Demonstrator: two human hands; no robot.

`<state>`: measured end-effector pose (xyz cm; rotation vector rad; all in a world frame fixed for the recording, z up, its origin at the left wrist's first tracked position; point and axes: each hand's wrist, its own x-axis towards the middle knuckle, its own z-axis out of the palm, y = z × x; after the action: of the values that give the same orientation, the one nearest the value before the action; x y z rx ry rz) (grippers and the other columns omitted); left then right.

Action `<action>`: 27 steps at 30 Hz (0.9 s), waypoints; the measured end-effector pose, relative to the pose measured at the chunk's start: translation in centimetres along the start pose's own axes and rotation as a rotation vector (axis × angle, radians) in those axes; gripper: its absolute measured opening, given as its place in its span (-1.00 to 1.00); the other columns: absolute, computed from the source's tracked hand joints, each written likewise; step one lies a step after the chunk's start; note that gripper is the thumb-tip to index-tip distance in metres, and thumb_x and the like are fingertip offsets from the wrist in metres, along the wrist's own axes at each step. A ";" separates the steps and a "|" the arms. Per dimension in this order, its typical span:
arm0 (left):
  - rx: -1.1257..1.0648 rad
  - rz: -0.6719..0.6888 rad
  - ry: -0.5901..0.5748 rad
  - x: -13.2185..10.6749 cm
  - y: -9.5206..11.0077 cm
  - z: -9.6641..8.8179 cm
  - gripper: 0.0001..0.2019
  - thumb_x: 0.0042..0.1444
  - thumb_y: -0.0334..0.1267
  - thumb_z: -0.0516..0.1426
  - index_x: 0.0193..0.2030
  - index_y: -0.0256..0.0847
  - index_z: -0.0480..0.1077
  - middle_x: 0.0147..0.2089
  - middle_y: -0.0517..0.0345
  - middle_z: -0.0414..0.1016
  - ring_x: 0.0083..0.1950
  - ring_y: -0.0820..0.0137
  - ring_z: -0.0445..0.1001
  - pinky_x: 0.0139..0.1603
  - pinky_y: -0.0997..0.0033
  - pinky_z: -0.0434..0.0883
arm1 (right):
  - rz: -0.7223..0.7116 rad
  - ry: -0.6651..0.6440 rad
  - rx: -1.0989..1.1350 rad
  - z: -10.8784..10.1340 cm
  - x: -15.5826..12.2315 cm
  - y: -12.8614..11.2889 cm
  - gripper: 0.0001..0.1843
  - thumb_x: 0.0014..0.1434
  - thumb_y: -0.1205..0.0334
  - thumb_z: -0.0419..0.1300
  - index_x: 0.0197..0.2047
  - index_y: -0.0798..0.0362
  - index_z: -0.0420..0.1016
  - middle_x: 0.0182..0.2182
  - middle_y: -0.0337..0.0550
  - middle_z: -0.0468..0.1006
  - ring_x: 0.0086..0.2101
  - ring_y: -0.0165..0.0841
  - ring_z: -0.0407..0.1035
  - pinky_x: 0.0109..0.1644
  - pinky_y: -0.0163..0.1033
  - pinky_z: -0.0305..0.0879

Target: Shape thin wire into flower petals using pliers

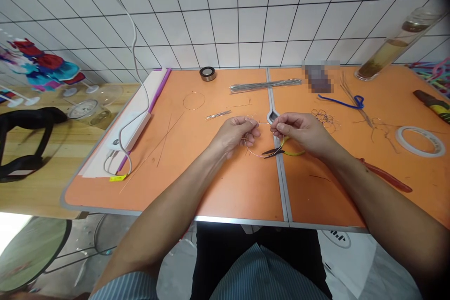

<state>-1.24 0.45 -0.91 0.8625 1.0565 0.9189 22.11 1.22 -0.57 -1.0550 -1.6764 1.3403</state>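
Between my hands is a thin wire ring [253,153], held over the orange table. My left hand [242,132] pinches its left side, with the fingers curled. On the other side my right hand [293,129] closes thumb and forefinger on the wire. A short straight stretch of wire spans the gap between the fingertips. Just below and behind the ring lie pliers with yellow handles [294,153] and dark jaws, partly hidden by my right hand. A tangle of bent wire loops [325,119] rests beyond my right wrist.
A bundle of straight wires [265,85], a tape roll [207,73] and another wire ring [194,101] lie toward the wall. Red-handled pliers [386,176] and a white ring-shaped roll [420,141] are at right. A power strip [130,136] with a white cable stands left.
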 end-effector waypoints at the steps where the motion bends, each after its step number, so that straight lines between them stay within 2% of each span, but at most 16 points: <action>1: -0.010 -0.004 -0.007 0.0 0.0 0.0 -0.82 0.35 -0.29 0.30 -0.30 -0.32 0.54 -0.40 0.11 0.60 -0.54 0.57 0.45 -0.52 0.60 0.40 | -0.012 0.000 -0.013 0.0 0.0 0.0 -0.65 0.27 -0.13 0.46 -0.24 0.00 0.72 -0.32 -0.16 0.62 -0.29 -0.31 0.44 -0.09 -0.15 0.41; 6: -0.127 -0.019 -0.028 0.2 -0.2 -0.2 -0.83 0.38 -0.32 0.25 -0.26 -0.34 0.55 -0.40 0.08 0.61 -0.54 0.55 0.46 -0.51 0.59 0.42 | -0.024 0.025 -0.062 0.1 0.0 0.0 -0.65 0.30 -0.14 0.43 -0.22 0.00 0.71 -0.32 -0.15 0.62 -0.27 -0.30 0.44 -0.07 -0.15 0.42; 9: -0.169 -0.013 -0.038 0.5 -0.5 -0.2 -0.87 0.31 -0.33 0.31 -0.25 -0.35 0.55 -0.41 0.08 0.61 -0.54 0.55 0.47 -0.51 0.59 0.41 | -0.025 0.037 -0.047 0.1 0.0 0.0 -0.66 0.29 -0.13 0.44 -0.22 -0.01 0.71 -0.30 -0.15 0.63 -0.27 -0.30 0.44 -0.08 -0.15 0.43; 13: -0.135 0.022 -0.021 0.4 -0.6 -0.2 -0.82 0.21 -0.29 0.40 -0.30 -0.34 0.55 -0.40 0.09 0.62 -0.54 0.57 0.45 -0.49 0.58 0.41 | 0.010 0.048 -0.029 0.1 -0.1 -0.3 -0.64 0.26 -0.17 0.46 -0.22 -0.03 0.72 -0.28 -0.13 0.65 -0.27 -0.29 0.48 -0.05 -0.12 0.47; 16: -0.095 0.038 0.000 0.2 -0.4 0.0 -0.78 0.16 -0.25 0.45 -0.31 -0.32 0.55 -0.39 0.09 0.63 -0.52 0.56 0.46 -0.47 0.58 0.41 | 0.017 0.116 -0.061 -0.1 -0.2 -0.7 -0.64 0.26 -0.17 0.47 -0.20 -0.04 0.74 -0.24 -0.11 0.69 -0.20 -0.24 0.53 0.02 -0.09 0.49; 18: -0.080 0.044 -0.007 0.1 -0.3 0.0 -0.77 0.14 -0.22 0.45 -0.31 -0.32 0.55 -0.38 0.09 0.63 -0.51 0.56 0.46 -0.48 0.57 0.39 | -0.015 0.214 -0.107 -0.4 -0.2 -1.0 -0.68 0.27 -0.14 0.47 -0.20 -0.05 0.74 -0.22 -0.10 0.69 -0.17 -0.21 0.54 0.05 -0.07 0.50; 22: -0.061 0.052 -0.041 -0.1 -0.5 0.1 -0.76 0.16 -0.20 0.44 -0.30 -0.31 0.56 -0.37 0.09 0.63 -0.50 0.56 0.46 -0.48 0.56 0.38 | -0.109 0.416 -0.139 -0.5 -0.3 -1.4 -0.74 0.28 -0.07 0.46 -0.20 -0.07 0.73 -0.28 -0.12 0.64 -0.24 -0.23 0.51 -0.03 -0.06 0.51; 27: -0.044 0.057 -0.059 -0.1 -0.9 0.2 -0.78 0.19 -0.22 0.42 -0.30 -0.31 0.55 -0.36 0.08 0.64 -0.51 0.56 0.47 -0.46 0.57 0.41 | -0.171 0.418 -0.075 0.5 -0.9 -2.2 -0.74 0.27 -0.06 0.48 -0.20 -0.07 0.69 -0.26 -0.11 0.64 -0.26 -0.25 0.54 -0.02 -0.03 0.56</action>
<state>-0.88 0.04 -1.62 0.8816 0.9617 0.9553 21.65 -0.04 1.45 -1.1168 -1.4701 0.8809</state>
